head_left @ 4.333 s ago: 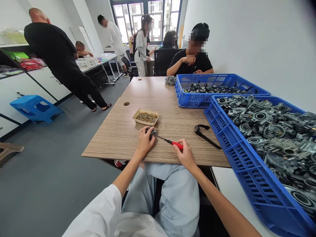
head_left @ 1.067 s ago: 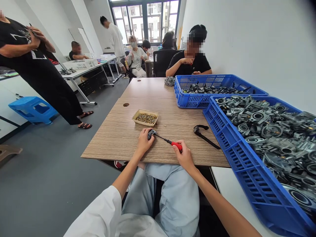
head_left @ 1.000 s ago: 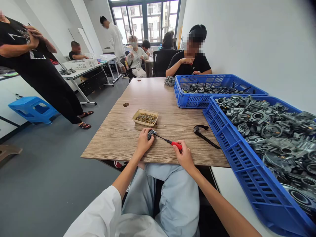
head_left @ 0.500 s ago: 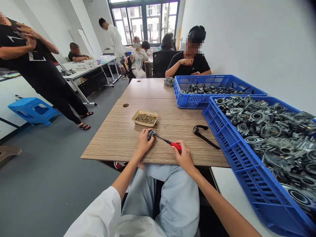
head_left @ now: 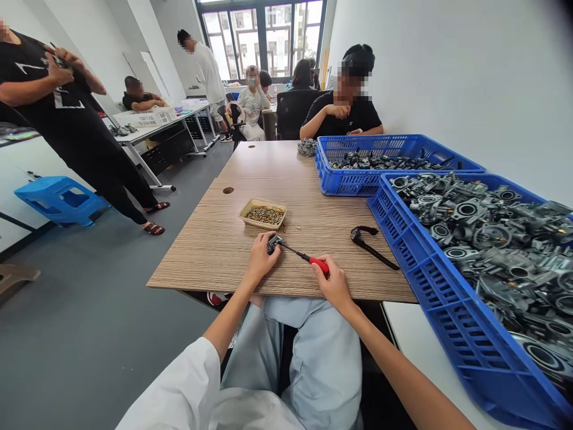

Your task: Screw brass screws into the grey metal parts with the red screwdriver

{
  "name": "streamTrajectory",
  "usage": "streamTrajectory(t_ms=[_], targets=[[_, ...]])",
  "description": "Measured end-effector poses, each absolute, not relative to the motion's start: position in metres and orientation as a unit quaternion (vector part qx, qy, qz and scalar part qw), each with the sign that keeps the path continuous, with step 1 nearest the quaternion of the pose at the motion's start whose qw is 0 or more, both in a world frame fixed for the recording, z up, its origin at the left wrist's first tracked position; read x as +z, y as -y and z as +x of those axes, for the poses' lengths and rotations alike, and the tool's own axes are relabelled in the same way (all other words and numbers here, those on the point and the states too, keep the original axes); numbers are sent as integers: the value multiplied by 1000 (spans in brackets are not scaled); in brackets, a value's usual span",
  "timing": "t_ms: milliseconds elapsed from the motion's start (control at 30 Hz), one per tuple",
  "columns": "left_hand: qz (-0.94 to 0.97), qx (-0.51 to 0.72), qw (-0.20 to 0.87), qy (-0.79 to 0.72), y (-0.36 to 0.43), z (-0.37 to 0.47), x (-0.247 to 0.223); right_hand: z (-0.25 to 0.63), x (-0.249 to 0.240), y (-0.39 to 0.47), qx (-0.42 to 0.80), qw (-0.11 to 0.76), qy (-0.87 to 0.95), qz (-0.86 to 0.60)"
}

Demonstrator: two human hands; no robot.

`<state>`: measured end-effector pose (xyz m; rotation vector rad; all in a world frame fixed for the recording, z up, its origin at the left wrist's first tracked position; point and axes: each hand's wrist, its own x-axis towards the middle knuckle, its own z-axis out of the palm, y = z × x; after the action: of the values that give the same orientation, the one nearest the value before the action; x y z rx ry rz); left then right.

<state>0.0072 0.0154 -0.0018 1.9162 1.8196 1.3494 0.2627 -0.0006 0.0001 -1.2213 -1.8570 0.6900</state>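
A small grey metal part (head_left: 273,242) is held in my left hand (head_left: 262,257), just above the wooden table (head_left: 201,239). My right hand (head_left: 333,283) is wrapped round the red handle of a screwdriver (head_left: 319,264). Its dark shaft points left, and the tip meets the metal part. Beyond my left hand sits a beige tray (head_left: 264,226) filled with small brass-coloured pieces. One loose brass-coloured piece (head_left: 298,227) lies to the right of the tray.
Two blue crates (head_left: 421,298) (head_left: 342,185) of metal parts line the right side. A black watch (head_left: 375,249) lies beside the nearer crate. Across the table sits a person in black (head_left: 329,116); another person (head_left: 85,137) stands at the left.
My hands, the metal part and the screwdriver have hardly moved. At the left, the standing person's hands have shifted and now show a dark object.
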Motion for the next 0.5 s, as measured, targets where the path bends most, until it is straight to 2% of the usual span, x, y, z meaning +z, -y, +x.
streamTrajectory(t_ms=[133,300,500], targets=[[601,481,92,-632,-18,5,-5,263,3,-1,274,429,710,-487],[543,423,35,-724,-22,4,-11,265,4,-3,277,448,684,-505],[554,414,39,-721,-25,2,-17,266,2,-5,313,457,654,-515]])
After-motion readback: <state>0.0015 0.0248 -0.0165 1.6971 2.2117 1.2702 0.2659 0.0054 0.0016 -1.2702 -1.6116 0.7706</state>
